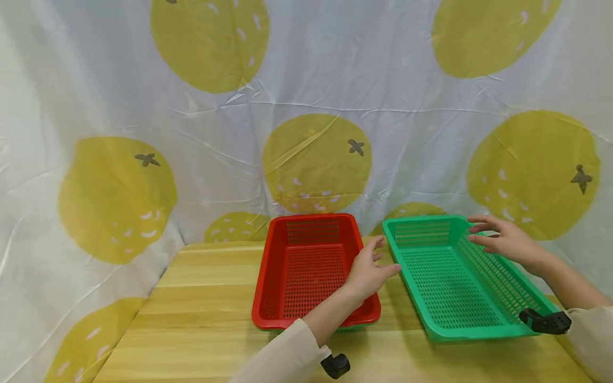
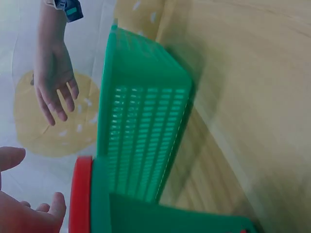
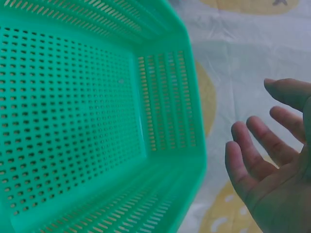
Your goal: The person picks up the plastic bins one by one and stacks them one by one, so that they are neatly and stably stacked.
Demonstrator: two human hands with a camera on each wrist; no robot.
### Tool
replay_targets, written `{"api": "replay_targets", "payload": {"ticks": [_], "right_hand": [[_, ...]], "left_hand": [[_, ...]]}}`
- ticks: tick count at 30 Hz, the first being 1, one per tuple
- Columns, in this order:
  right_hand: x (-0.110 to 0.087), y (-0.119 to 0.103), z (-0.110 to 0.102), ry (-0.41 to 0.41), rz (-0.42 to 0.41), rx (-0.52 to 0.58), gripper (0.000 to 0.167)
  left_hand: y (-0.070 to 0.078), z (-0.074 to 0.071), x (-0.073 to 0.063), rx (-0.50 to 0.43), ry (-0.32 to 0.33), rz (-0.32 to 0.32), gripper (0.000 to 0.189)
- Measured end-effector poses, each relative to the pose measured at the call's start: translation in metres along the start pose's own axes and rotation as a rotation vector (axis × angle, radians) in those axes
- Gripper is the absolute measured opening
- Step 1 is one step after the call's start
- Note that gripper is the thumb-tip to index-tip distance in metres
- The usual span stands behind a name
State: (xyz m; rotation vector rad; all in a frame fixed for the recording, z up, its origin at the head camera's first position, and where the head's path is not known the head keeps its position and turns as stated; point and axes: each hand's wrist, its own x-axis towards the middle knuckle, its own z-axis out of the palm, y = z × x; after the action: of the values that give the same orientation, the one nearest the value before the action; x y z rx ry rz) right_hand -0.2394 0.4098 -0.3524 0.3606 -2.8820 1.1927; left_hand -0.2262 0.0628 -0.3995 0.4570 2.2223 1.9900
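A red plastic basket (image 1: 313, 276) with slotted walls stands on the table, and green shows below its near rim. To its right is a green basket (image 1: 447, 287), with nothing visible inside either one. My left hand (image 1: 369, 270) hovers over the red basket's right side, thumb and fingers apart, holding nothing. In the left wrist view, that hand (image 2: 34, 213) is beside the red rim (image 2: 80, 194). My right hand (image 1: 510, 243) is at the green basket's far right rim. The right wrist view shows this hand (image 3: 277, 174) apart from the basket (image 3: 170, 102), fingers loosely bent and holding nothing.
The baskets stand on a light wooden table (image 1: 201, 298). Behind it hangs a white curtain (image 1: 215, 138) printed with yellow fruit. Black wrist devices (image 1: 546, 321) sit near both sleeves. A narrow strip of table separates the two baskets.
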Motion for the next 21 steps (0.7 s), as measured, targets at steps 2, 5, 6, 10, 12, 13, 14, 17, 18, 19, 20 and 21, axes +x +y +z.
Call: {"api": "replay_targets", "payload": {"ticks": [2,5,6,10,12,13,14,17,18,19,20,21], "right_hand": [[-0.001,0.005,-0.003,-0.006,0.009,-0.013,0.064],[-0.003,0.012,-0.008,-0.032,0.028,-0.021,0.065],[-0.004,0.015,-0.009,-0.038,0.039,-0.022,0.066],[-0.008,0.024,-0.011,-0.061,0.065,-0.026,0.068],[-0.010,0.030,-0.012,-0.063,0.067,-0.029,0.067],[-0.011,0.033,-0.013,-0.065,0.068,-0.032,0.067],[-0.012,0.035,-0.013,-0.065,0.072,-0.033,0.068],[-0.015,0.043,-0.014,-0.069,0.080,-0.038,0.068],[-0.015,0.046,-0.014,-0.071,0.085,-0.039,0.068],[-0.016,0.048,-0.014,-0.072,0.088,-0.041,0.069],[-0.017,0.050,-0.014,-0.072,0.092,-0.044,0.069],[-0.018,0.052,-0.013,-0.074,0.091,-0.046,0.069]], "left_hand": [[-0.001,0.008,0.001,-0.010,0.013,-0.015,0.067],[-0.003,0.019,0.002,-0.027,0.037,-0.028,0.067],[-0.004,0.023,0.002,-0.035,0.044,-0.033,0.068],[-0.009,0.035,0.000,-0.083,0.076,-0.067,0.072],[-0.009,0.041,-0.001,-0.117,0.099,-0.101,0.071],[-0.009,0.044,-0.002,-0.135,0.112,-0.119,0.069],[-0.008,0.047,-0.002,-0.150,0.123,-0.133,0.067],[-0.003,0.055,-0.005,-0.179,0.148,-0.160,0.065],[-0.002,0.058,-0.007,-0.187,0.154,-0.165,0.065],[-0.002,0.061,-0.008,-0.190,0.160,-0.169,0.067],[-0.002,0.064,-0.009,-0.190,0.168,-0.171,0.068],[-0.003,0.067,-0.010,-0.195,0.179,-0.177,0.070]]}}
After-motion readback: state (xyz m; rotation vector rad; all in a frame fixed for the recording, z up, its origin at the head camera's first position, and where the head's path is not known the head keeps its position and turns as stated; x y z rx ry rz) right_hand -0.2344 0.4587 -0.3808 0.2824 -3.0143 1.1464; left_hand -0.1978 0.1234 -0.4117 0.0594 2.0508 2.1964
